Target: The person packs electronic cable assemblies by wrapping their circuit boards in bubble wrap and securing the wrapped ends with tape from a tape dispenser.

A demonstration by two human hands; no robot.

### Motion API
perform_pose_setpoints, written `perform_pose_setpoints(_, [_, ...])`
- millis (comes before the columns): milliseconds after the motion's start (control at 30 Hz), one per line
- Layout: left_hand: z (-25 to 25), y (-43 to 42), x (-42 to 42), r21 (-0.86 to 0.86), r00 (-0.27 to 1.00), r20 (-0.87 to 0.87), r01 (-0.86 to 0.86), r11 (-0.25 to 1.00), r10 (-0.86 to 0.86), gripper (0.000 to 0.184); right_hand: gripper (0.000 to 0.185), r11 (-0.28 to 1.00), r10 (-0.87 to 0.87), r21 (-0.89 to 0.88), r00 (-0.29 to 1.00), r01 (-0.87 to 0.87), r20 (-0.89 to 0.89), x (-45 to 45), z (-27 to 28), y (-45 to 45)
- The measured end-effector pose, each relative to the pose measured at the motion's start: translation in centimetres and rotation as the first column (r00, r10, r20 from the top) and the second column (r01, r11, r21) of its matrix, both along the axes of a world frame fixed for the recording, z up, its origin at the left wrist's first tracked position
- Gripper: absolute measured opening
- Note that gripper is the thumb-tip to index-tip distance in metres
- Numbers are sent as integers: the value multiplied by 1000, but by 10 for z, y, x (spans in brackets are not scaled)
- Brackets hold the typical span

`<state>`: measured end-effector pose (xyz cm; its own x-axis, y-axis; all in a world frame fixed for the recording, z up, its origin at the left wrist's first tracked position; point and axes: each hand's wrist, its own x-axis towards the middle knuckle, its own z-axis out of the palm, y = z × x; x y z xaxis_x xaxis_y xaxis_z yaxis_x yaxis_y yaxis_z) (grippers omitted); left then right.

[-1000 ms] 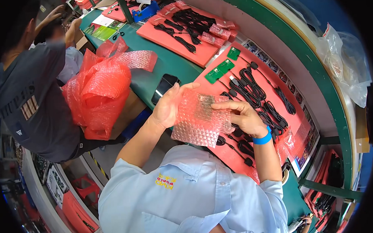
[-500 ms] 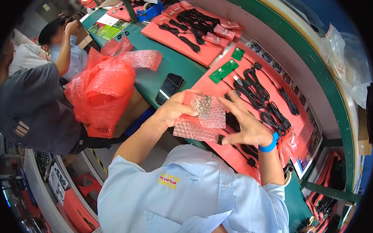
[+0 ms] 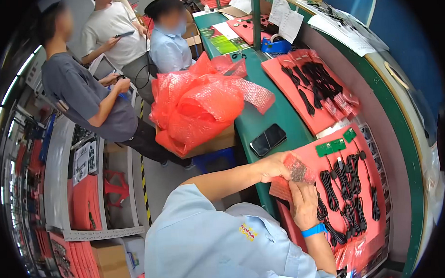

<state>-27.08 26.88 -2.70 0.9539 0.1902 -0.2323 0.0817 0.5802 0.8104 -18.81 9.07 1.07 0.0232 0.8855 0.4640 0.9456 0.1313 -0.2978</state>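
Both hands work on a small piece of pink bubble wrap [image 3: 299, 170] in front of my chest. Something dark and greenish shows faintly through it, too blurred to name. My left hand [image 3: 274, 167] pinches its left side between thumb and fingers. Against the near edge, my right hand [image 3: 303, 201] has its fingers closed on the wrap; a blue band [image 3: 314, 230] circles that wrist. Beneath and to the right lies a pink foam sheet [image 3: 309, 153] bearing green circuit boards [image 3: 330, 147] and several coiled black cables [image 3: 349, 181].
A phone [image 3: 268, 140] lies on the green table [image 3: 249, 122]. A big heap of red bubble wrap [image 3: 196, 103] sits left of it on a box. Another foam sheet [image 3: 300, 107] with bundled cables [image 3: 318, 81] is farther back. Several people stand or sit at the left.
My view has swung left, so the table appears farther right. My right hand, spread apart from the bubble wrap before, now grips it, and the wrap looks folded smaller.
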Motion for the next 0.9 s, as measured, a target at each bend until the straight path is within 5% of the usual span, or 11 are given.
perform_pose_setpoints(333, [12, -5, -8, -139, 995, -92, -55, 989, 42, 54, 40, 999, 50, -5, 999, -50, -7, 2, -9, 0])
perform_pose_setpoints(600, [-2, -8, -7, 393, 996, -74, 70, 917, -44, 47, 30, 999, 41, -3, 986, -42, -163, 5, 3, 2])
perform_pose_setpoints(700, [9, -8, -8, 562, 994, 74, 29, 826, -86, 51, 24, 1000, -5, -5, 964, 4, -266, 7, 1, 3])
perform_pose_setpoints(833, [37, -10, -10, 339, 989, 10, 135, 931, -147, 56, 16, 995, -95, -26, 923, 92, -374, 8, -5, 4])
perform_pose_setpoints(900, [40, -7, -10, 359, 985, 12, 156, 920, -171, 57, 10, 990, -139, -39, 914, 134, -382, 8, -5, 5])
